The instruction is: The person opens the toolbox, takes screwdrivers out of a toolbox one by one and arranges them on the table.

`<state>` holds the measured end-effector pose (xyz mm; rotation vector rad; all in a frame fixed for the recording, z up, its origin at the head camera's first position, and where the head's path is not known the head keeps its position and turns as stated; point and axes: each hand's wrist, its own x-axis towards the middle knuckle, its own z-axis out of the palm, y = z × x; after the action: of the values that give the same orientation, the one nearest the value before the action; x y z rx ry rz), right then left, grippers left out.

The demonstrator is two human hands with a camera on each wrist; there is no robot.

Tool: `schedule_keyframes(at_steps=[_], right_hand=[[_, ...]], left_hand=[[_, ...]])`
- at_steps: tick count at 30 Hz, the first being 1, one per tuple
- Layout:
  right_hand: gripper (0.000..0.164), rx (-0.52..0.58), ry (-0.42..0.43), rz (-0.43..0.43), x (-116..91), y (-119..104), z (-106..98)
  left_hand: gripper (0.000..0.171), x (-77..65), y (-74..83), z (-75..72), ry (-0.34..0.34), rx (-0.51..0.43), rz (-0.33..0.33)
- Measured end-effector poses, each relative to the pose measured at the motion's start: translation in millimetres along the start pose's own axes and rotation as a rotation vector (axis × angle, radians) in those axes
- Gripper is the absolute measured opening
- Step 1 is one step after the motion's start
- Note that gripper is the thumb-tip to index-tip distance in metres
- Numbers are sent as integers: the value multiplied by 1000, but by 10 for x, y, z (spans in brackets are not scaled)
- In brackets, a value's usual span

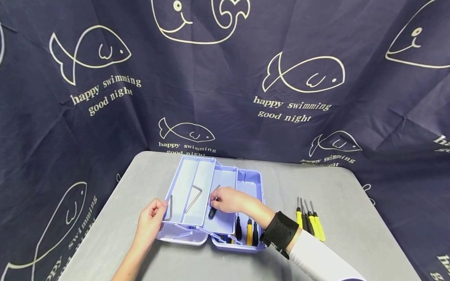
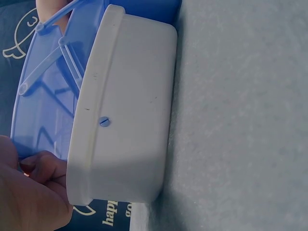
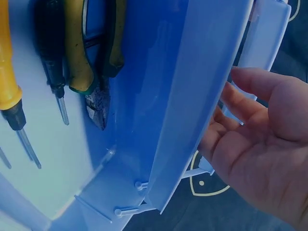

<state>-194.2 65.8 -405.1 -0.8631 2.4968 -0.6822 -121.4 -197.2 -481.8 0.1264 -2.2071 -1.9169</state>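
Observation:
A light-blue cantilever toolbox (image 1: 261, 195) stands unfolded on the table, its trays spread to the left. My left hand (image 1: 151, 218) grips the outer rim of the upper tray (image 1: 202, 168), fingers curled at its edge. Inside that tray lie one hex key (image 1: 171, 207) near my thumb and another hex key (image 1: 194, 199) in the neighbouring compartment. My right hand (image 1: 228, 199) reaches into the middle tray (image 1: 225, 224) and pinches a black-handled screwdriver (image 1: 212, 212), covering its middle. In the right wrist view the tray wall (image 3: 202, 86) hides what the right fingertips hold.
The bottom compartment holds a yellow screwdriver (image 3: 7, 82), a black screwdriver (image 3: 50, 43) and pliers (image 3: 98, 106). Several yellow and black screwdrivers (image 1: 318, 224) lie on the grey table (image 1: 351, 234) to the right. A dark fish-print curtain (image 1: 225, 97) hangs behind.

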Motion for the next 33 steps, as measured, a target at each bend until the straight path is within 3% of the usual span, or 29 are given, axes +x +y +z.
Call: schedule_keyframes(at_steps=[7,15,25,33], right_hand=[[15,-17,28,5,1,20,32],[11,-21,119,5,6,54,90],[7,203,178,42,-84,75,64],[10,231,251,1,-249,82,99]], left_hand=[[32,-5,18,2,8,0,-8],[32,8,10,-2,8,6,-16],[33,25,31,16,5,-7,-14],[33,6,34,13,9,-10,-28]])
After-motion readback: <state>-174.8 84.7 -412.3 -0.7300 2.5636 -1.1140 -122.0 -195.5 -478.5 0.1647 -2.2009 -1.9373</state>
